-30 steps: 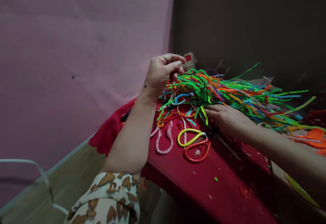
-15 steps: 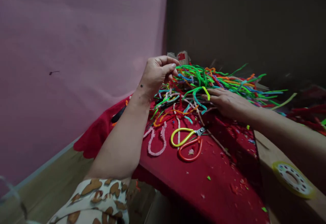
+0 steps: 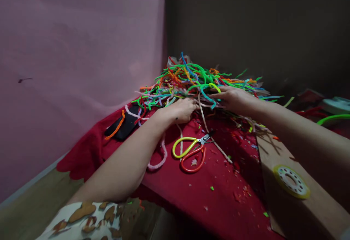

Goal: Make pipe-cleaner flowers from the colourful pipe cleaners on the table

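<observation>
A tangled heap of colourful fuzzy pipe cleaners (image 3: 199, 74) lies at the far end of a table with a red cloth (image 3: 218, 203). My left hand (image 3: 183, 110) is low at the heap's front edge, its fingers curled around pipe cleaners; the fingertips are partly hidden. My right hand (image 3: 235, 99) reaches into the heap from the right, fingers stretched out and partly covered by strands. Just in front of my hands lie scissors (image 3: 193, 152) with one yellow and one red handle. A pink pipe cleaner (image 3: 161, 161) bends beside my left forearm.
A black flat object (image 3: 123, 123) lies at the left under a few strands. On a brown board (image 3: 276, 211) at the right sits a roll of tape (image 3: 291, 181). Small coloured scraps dot the cloth. A pink wall (image 3: 82, 50) borders the left side.
My left hand has come down from above the heap to its front edge. The heap now spreads further left, and more of the black object shows. My right hand stays at the heap.
</observation>
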### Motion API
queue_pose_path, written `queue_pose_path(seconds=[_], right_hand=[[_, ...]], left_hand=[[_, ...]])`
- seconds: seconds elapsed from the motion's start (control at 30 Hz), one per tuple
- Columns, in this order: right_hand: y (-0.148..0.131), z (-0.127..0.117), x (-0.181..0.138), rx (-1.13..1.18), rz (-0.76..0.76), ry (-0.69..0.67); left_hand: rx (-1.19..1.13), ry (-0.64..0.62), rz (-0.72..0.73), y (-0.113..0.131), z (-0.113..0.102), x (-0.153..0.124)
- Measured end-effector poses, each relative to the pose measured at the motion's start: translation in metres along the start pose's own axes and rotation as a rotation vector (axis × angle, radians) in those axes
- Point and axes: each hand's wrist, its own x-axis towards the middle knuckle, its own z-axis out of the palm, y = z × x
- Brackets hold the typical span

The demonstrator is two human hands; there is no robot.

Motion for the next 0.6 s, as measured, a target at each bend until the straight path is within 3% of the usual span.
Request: queue_pose_path(seconds=[0.3,0.43,0.5,0.6], right_hand=[[-0.007,-0.009,-0.003,0.182,0.005,0.037],[-0.019,-0.017,-0.004,0.233,0.093,0.047],[-0.028,-0.021,-0.007,0.222,0.168,0.006],[-0.041,-0.026,-0.013,0.127,0.223,-0.196]], left_hand=[[0.045,0.105,0.020,-0.006,0.010,0.005],[0.018,0.123,0.047,-0.005,0.010,0.005],[0.004,0.138,0.056,-0.005,0.010,0.005],[-0.010,0.158,0.063,-0.005,0.010,0.006]])
